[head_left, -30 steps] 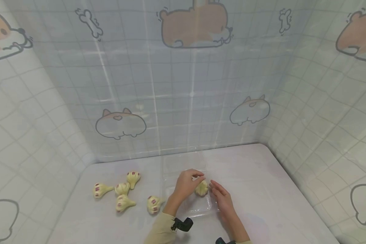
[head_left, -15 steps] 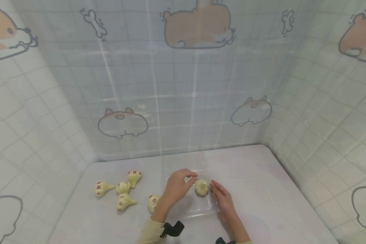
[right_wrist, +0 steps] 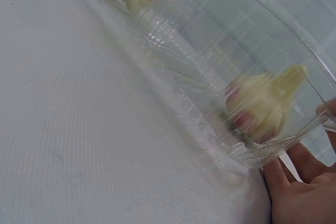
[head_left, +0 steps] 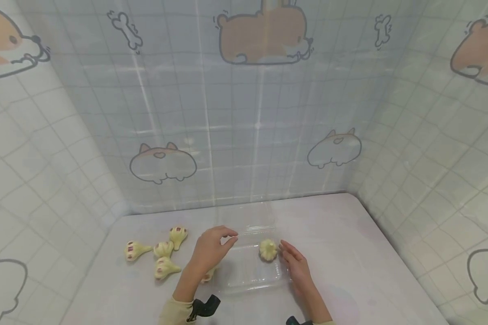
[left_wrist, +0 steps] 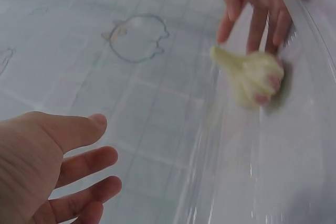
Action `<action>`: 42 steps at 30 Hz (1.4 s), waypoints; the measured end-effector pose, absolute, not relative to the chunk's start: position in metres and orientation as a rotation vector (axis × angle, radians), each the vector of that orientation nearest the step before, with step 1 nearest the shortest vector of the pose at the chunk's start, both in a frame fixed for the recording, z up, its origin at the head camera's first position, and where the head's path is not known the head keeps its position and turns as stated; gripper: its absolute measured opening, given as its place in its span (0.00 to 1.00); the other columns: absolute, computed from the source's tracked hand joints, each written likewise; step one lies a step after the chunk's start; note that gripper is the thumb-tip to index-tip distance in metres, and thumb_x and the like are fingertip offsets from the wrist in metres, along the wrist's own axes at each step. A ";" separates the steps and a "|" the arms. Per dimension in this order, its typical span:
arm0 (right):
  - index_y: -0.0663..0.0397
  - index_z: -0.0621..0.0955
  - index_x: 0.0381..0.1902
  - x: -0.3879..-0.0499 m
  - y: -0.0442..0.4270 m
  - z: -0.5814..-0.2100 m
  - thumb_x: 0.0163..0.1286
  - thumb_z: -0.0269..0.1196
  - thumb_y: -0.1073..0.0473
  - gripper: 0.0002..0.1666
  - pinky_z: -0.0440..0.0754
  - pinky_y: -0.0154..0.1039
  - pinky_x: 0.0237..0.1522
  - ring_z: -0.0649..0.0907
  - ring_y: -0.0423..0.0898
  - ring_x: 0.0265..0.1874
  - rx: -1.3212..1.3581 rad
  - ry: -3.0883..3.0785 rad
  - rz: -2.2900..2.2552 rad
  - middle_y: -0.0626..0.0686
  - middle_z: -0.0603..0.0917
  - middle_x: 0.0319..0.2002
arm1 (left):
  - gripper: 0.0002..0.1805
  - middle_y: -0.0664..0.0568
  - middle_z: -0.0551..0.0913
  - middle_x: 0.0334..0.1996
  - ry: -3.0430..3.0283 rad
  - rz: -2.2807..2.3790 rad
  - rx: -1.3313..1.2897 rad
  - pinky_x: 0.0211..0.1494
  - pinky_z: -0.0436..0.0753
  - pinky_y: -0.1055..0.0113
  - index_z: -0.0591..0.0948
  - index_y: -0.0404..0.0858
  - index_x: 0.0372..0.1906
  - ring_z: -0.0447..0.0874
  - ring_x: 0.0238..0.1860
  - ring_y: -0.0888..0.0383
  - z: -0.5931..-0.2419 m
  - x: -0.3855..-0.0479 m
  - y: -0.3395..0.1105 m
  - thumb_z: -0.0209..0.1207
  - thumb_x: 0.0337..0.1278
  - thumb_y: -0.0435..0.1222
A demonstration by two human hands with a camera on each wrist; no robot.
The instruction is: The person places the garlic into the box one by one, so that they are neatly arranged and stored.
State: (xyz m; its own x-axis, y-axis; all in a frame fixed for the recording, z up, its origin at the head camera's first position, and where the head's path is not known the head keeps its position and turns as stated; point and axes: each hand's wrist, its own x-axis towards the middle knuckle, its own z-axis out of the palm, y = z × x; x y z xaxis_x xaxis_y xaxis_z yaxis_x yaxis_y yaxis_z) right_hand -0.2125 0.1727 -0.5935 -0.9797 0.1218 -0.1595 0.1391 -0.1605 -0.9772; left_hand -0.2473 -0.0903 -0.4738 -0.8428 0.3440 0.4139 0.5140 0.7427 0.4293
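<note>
In the head view, one pale yellow garlic bulb point(head_left: 268, 250) with purple patches stands stem up inside a clear plastic clamshell box point(head_left: 250, 285). My left hand point(head_left: 211, 247) is over the box's left side, fingers extended, thumb and fingertips apart and nothing between them; the left wrist view shows this hand point(left_wrist: 58, 166) with a gap to the box. My right hand point(head_left: 301, 273) rests at the box's right wall beside the bulb. Its fingers point(right_wrist: 302, 163) lie against the outside of the clear wall, loosely extended. Another garlic bulb point(head_left: 208, 274) is partly hidden behind my left forearm.
Several more garlic bulbs point(head_left: 163, 268) lie in a loose cluster on the left of the pale table point(head_left: 374, 266). The box's clear lid point(head_left: 244, 216) lies folded back toward the wall. Tiled curtains with cartoon dogs point(head_left: 162, 164) enclose the table on three sides.
My left hand has let go of the garlic bulb in the box and moved left, away from it. The bulb stays upright. My right hand has kept its place.
</note>
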 end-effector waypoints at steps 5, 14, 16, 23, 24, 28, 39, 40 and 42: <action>0.52 0.71 0.68 -0.211 0.171 -0.594 0.75 0.52 0.56 0.25 0.68 0.49 0.63 0.68 0.56 0.67 0.331 2.048 -2.351 0.57 0.70 0.68 | 0.06 0.58 0.86 0.38 -2.683 -0.775 -0.599 0.37 0.80 0.60 0.88 0.48 0.39 0.83 0.39 0.57 -0.480 -0.246 -0.112 0.67 0.56 0.40; 0.54 0.70 0.68 -0.211 0.173 -0.594 0.76 0.52 0.57 0.25 0.68 0.48 0.63 0.68 0.56 0.66 0.294 2.031 -2.370 0.58 0.69 0.68 | 0.07 0.56 0.85 0.39 -2.764 -0.811 -0.488 0.34 0.78 0.63 0.87 0.48 0.40 0.79 0.25 0.63 -0.491 -0.238 -0.140 0.68 0.55 0.40; 0.55 0.69 0.69 -0.210 0.174 -0.594 0.76 0.51 0.57 0.25 0.69 0.48 0.63 0.69 0.56 0.66 0.285 2.038 -2.369 0.59 0.69 0.67 | 0.08 0.56 0.85 0.40 -2.770 -0.850 -0.468 0.36 0.78 0.62 0.87 0.48 0.41 0.80 0.27 0.61 -0.493 -0.236 -0.145 0.69 0.54 0.40; 0.54 0.70 0.69 -0.209 0.175 -0.594 0.76 0.51 0.57 0.25 0.69 0.48 0.62 0.69 0.56 0.66 0.294 2.060 -2.343 0.58 0.70 0.67 | 0.12 0.57 0.84 0.42 -2.791 -0.917 -0.402 0.43 0.79 0.56 0.87 0.47 0.42 0.81 0.43 0.54 -0.503 -0.229 -0.159 0.70 0.52 0.41; 0.52 0.70 0.68 -0.209 0.175 -0.594 0.76 0.51 0.57 0.25 0.69 0.48 0.63 0.69 0.55 0.66 0.306 2.053 -2.340 0.57 0.70 0.67 | 0.12 0.57 0.84 0.42 -2.790 -0.925 -0.401 0.43 0.80 0.56 0.87 0.47 0.43 0.82 0.43 0.54 -0.505 -0.229 -0.161 0.71 0.51 0.42; 0.52 0.70 0.68 -0.209 0.174 -0.593 0.76 0.51 0.57 0.25 0.68 0.48 0.63 0.69 0.55 0.66 0.316 2.046 -2.332 0.57 0.70 0.67 | 0.16 0.57 0.84 0.45 -2.779 -0.972 -0.376 0.43 0.80 0.56 0.86 0.47 0.45 0.82 0.43 0.55 -0.515 -0.227 -0.168 0.72 0.48 0.43; 0.53 0.69 0.69 -0.208 0.175 -0.590 0.77 0.51 0.56 0.26 0.67 0.49 0.64 0.68 0.55 0.67 0.309 2.025 -2.333 0.57 0.69 0.68 | 0.25 0.55 0.82 0.49 -2.796 -1.050 -0.304 0.46 0.79 0.55 0.83 0.48 0.52 0.81 0.45 0.53 -0.535 -0.219 -0.176 0.72 0.47 0.50; 0.52 0.69 0.69 -0.208 0.174 -0.590 0.76 0.51 0.56 0.26 0.67 0.49 0.64 0.68 0.55 0.67 0.318 2.022 -2.333 0.57 0.69 0.68 | 0.26 0.55 0.82 0.50 -2.800 -1.059 -0.295 0.46 0.79 0.55 0.83 0.48 0.53 0.81 0.46 0.52 -0.536 -0.218 -0.176 0.72 0.47 0.51; 0.52 0.69 0.69 -0.208 0.174 -0.590 0.76 0.52 0.55 0.26 0.67 0.48 0.64 0.69 0.54 0.67 0.324 2.019 -2.334 0.56 0.70 0.68 | 0.27 0.54 0.82 0.51 -2.807 -1.072 -0.280 0.46 0.79 0.55 0.82 0.49 0.54 0.81 0.46 0.52 -0.539 -0.217 -0.177 0.72 0.47 0.52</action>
